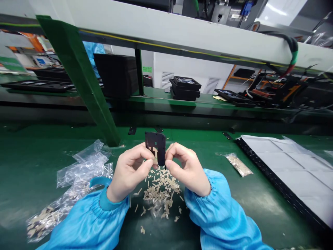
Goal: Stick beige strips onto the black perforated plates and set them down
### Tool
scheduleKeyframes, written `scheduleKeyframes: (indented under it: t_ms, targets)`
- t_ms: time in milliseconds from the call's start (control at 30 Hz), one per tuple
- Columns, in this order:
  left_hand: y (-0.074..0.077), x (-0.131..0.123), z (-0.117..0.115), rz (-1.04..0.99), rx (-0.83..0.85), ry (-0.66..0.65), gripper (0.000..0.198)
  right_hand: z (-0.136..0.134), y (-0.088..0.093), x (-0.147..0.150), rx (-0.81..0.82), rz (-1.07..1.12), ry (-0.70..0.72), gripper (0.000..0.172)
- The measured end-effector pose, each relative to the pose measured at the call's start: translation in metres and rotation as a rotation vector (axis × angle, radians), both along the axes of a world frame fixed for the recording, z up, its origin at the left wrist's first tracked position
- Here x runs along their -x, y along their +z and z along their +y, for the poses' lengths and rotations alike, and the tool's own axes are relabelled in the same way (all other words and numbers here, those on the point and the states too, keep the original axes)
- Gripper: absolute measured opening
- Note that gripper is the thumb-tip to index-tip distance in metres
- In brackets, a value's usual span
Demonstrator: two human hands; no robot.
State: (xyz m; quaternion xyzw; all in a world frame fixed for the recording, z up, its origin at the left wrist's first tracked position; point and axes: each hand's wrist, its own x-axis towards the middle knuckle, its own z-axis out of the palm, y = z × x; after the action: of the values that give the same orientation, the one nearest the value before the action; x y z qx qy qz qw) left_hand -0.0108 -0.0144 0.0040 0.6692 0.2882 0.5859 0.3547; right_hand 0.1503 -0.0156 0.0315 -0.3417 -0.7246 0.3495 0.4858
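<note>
Head view: left hand (130,171) and right hand (189,169) pinch the black plate (160,150); probably light, stiff, best held at left and right edges.

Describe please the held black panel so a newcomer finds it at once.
On the green table, find the pile of beige pieces. Above it in view, left hand and right hand hold the black panel upright, unlike the black pieces lying on the table beyond.

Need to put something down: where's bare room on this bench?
Bare bench lies between the right sleeve and the black-edged white sheet, nearer than the small bag, and left of the heaped bags. Between the right sleeve and left sleeve, it's crowded with loose tan pieces.
</note>
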Motion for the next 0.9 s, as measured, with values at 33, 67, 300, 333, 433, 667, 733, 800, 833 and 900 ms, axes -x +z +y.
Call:
scheduleKeyframes:
  t_ms: [33,67,300,333,433,667,733,800,833,900]
  targets:
    - [-0.001,0.0,0.001,-0.029,0.032,-0.02,0.015,0.0,0.0,0.0,0.016,-0.006,-0.015,0.016]
    - [-0.001,-0.001,0.001,-0.061,0.072,-0.039,0.015,0.001,-0.001,-0.001,0.029,-0.004,-0.028,0.017]
    - [0.007,-0.009,0.0,-0.258,0.331,-0.161,0.012,0.004,-0.01,-0.003,0.027,0.07,0.199,0.016]
    - [0.009,-0.01,-0.001,-0.288,0.376,-0.174,0.012,0.004,-0.011,-0.002,0.009,0.061,0.206,0.017]
    - [0.014,-0.011,-0.006,-0.373,0.534,-0.232,0.013,0.004,-0.013,-0.002,-0.069,0.047,0.218,0.018]
    - [0.02,-0.014,-0.014,-0.49,0.713,-0.315,0.014,0.002,-0.015,0.0,-0.271,-0.03,0.126,0.014]
    - [0.02,-0.015,-0.014,-0.507,0.718,-0.311,0.014,0.003,-0.015,0.001,-0.323,-0.049,0.097,0.014]
    - [0.02,-0.015,-0.013,-0.518,0.723,-0.302,0.014,0.004,-0.016,0.002,-0.387,-0.077,0.049,0.015]
    - [0.02,-0.016,-0.013,-0.524,0.726,-0.296,0.014,0.005,-0.016,0.002,-0.426,-0.094,0.022,0.015]
    - [0.02,-0.016,-0.012,-0.539,0.734,-0.287,0.013,0.007,-0.017,0.003,-0.516,-0.127,-0.04,0.017]
